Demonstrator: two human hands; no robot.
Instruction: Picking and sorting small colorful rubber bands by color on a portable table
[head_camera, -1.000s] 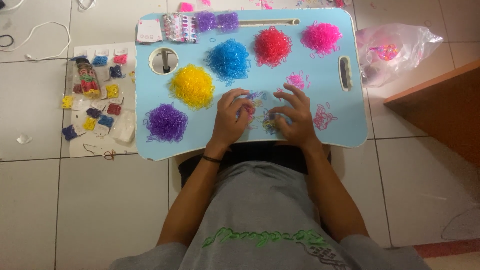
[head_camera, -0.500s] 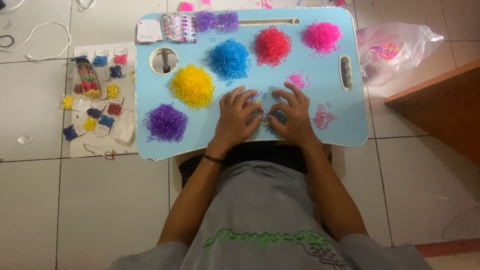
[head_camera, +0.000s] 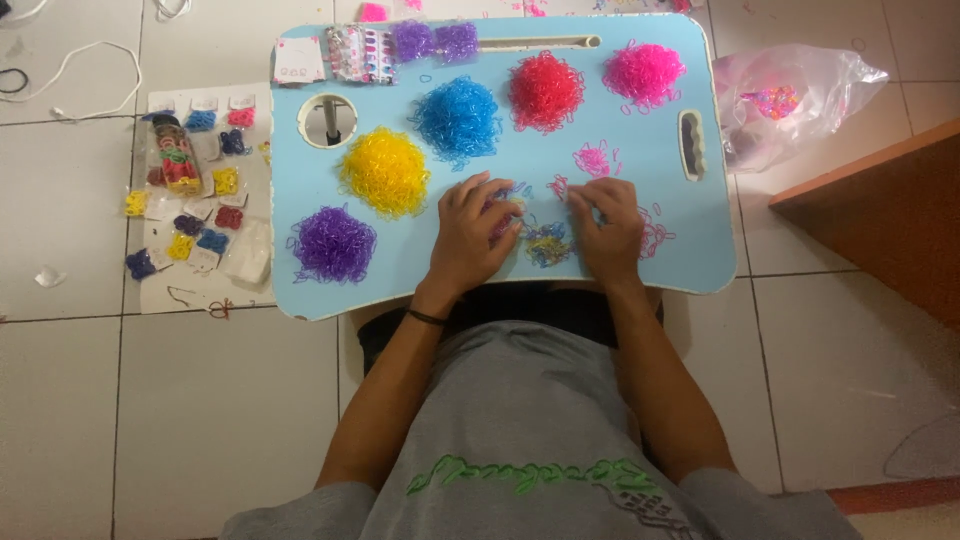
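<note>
Both hands have spread slightly since a second ago: left hand (head_camera: 472, 232) and right hand (head_camera: 606, 222) rest fingers-down, seemingly pinching loops from the small mixed-colour pile of tiny rubber bands (head_camera: 546, 244) near the light-blue plastic lap tray's (head_camera: 420, 275) front edge.

Lap tray (head_camera: 640, 270) across my knees, floor tiles all around. My left hand (head_camera: 470, 238) and right hand (head_camera: 605, 228) rest side by side at tray's near edge, mixed band heap (head_camera: 547, 245) between them. Five band piles fan out beyond and left of hands; small scatter (head_camera: 592, 158) just beyond right hand. Cup hole (head_camera: 327, 120) at tray's far left, handle slot (head_camera: 691, 145) at right edge. Paper sheet with packets (head_camera: 200, 200) on floor left of tray, plastic bag (head_camera: 790, 100) on floor right
</note>
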